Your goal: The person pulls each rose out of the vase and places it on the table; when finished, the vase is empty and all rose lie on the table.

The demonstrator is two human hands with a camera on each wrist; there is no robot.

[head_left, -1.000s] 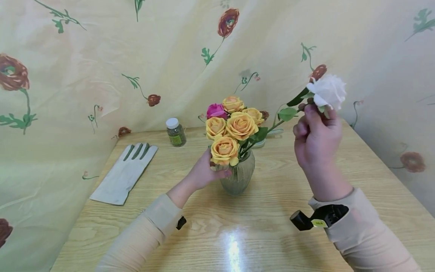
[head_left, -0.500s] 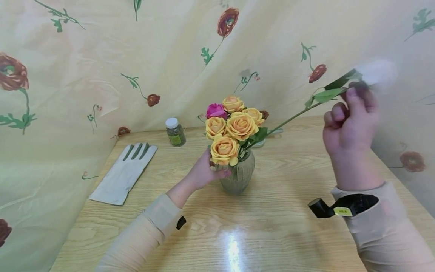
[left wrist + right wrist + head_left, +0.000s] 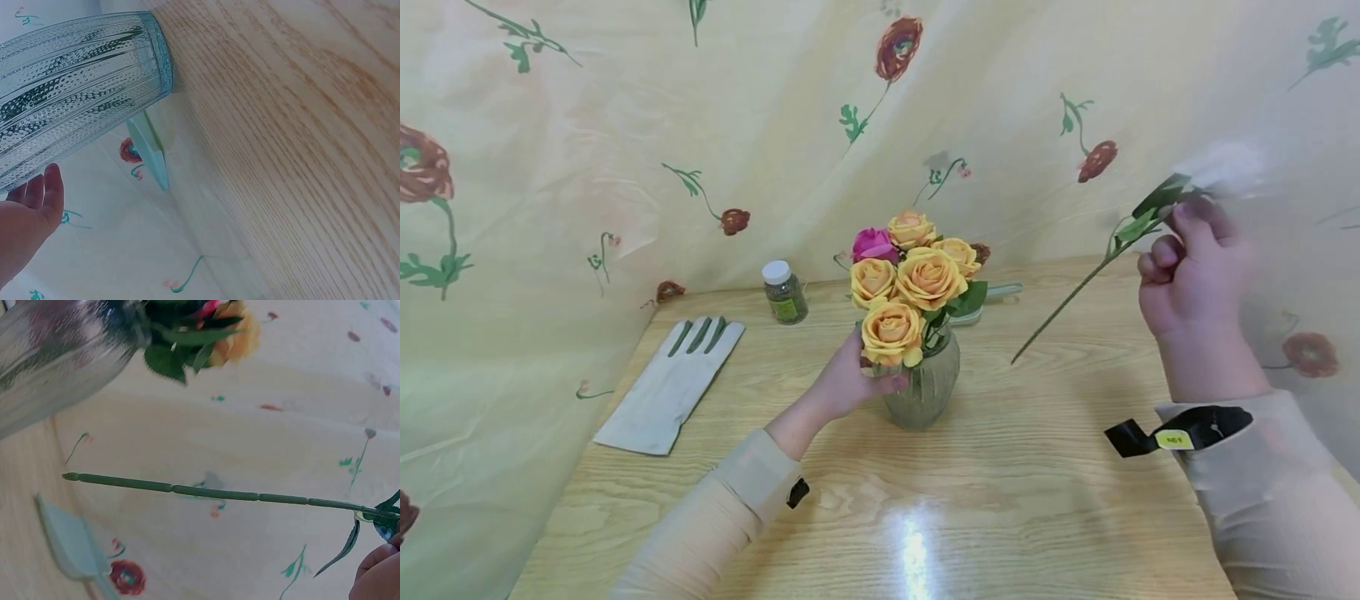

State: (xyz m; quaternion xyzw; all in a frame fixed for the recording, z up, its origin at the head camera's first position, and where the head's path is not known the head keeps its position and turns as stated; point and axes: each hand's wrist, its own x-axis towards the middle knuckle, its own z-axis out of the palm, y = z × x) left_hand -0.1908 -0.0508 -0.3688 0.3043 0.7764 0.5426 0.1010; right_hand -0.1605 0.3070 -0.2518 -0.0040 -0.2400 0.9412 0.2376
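A ribbed glass vase [image 3: 925, 387] stands upright on the table, filled with several yellow roses [image 3: 931, 279] and one magenta rose [image 3: 874, 245]. My left hand [image 3: 842, 385] holds the vase near its rim on the left side; in the left wrist view its fingers [image 3: 52, 190] lie against the glass [image 3: 75, 94]. Out to the right, my right hand [image 3: 1197, 279] pinches a white rose [image 3: 1232, 169] just below its blurred bloom. The rose's bare green stem [image 3: 212, 494] slants down to the left, its tip apart from the vase.
At the left lies a pale glove [image 3: 672, 387] with green-marked fingers. A small white-capped jar [image 3: 786, 293] stands near the table's back edge. Behind the vase sits a pale green scoop-like tool [image 3: 75, 540], partly hidden in the head view. A flower-printed cloth [image 3: 760, 108] hangs behind the table.
My right hand has moved right, drawing the white rose out of the vase until its whole stem shows. My left hand stays on the vase, which has not moved.
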